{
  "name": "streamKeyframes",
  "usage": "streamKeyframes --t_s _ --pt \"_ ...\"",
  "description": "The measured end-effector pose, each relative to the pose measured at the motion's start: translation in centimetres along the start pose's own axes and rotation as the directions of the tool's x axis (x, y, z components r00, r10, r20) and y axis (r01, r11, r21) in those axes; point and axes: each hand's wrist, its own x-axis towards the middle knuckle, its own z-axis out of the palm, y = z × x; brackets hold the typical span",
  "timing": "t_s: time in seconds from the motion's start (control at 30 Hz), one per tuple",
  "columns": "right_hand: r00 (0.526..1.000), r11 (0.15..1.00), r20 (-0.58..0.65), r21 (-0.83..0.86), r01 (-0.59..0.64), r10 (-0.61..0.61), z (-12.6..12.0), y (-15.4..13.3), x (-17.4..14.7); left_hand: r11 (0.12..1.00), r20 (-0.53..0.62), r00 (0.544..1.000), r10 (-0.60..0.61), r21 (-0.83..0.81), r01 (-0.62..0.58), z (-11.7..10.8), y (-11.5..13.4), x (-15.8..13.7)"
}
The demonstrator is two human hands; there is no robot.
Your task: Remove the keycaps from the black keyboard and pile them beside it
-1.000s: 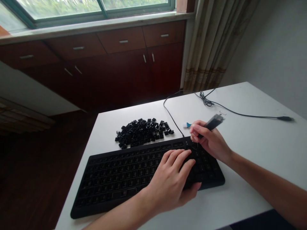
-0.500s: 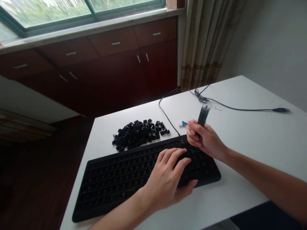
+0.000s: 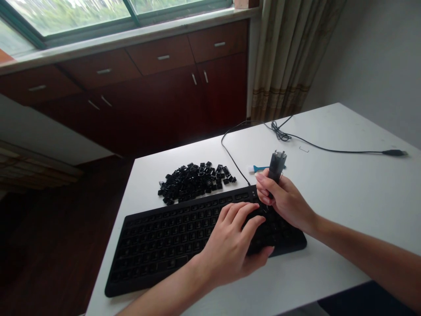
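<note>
A black keyboard (image 3: 158, 245) lies on the white table, most of its key positions without caps. My left hand (image 3: 230, 241) rests on its right half, fingers spread and holding nothing. Above the number pad, my right hand (image 3: 284, 199) is closed around a black keycap puller (image 3: 276, 166) with metal prongs at its upper end. Its lower end points down at the keys, and what it touches there is hard to make out. Behind the keyboard a heap of loose black keycaps (image 3: 184, 182) is spread out.
A small blue brush (image 3: 259, 168) with white bristles lies behind my right hand. The keyboard cable (image 3: 279, 131) is coiled near the table's far edge, its plug (image 3: 393, 152) at the right. A thin bent wire (image 3: 304, 149) lies near the coil. Brown cabinets (image 3: 158, 101) stand beyond the table.
The keycap puller has tilted in my right hand, its pronged top now lower and turned. My left hand stays on the keyboard. The whole view has shifted slightly.
</note>
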Motion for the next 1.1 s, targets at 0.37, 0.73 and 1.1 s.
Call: streamKeyframes --t_s 0.37,0.73,1.1 --pt "0.994 0.998 0.100 0.050 0.037 -0.042 -0.2 1.1 -0.2 1.000 -0.009 1.000 0.001 0.000 -0.001 -0.2 0.1 0.1" --pt "0.992 0.993 0.117 0.115 0.023 -0.037 -0.2 1.0 0.1 1.000 -0.025 1.000 -0.016 -0.017 0.016 -0.1 0.2 0.0" --pt "0.986 0.998 0.156 0.023 0.054 -0.057 -0.2 1.2 0.5 0.998 -0.049 0.998 -0.048 -0.050 0.045 0.1 0.1 0.0"
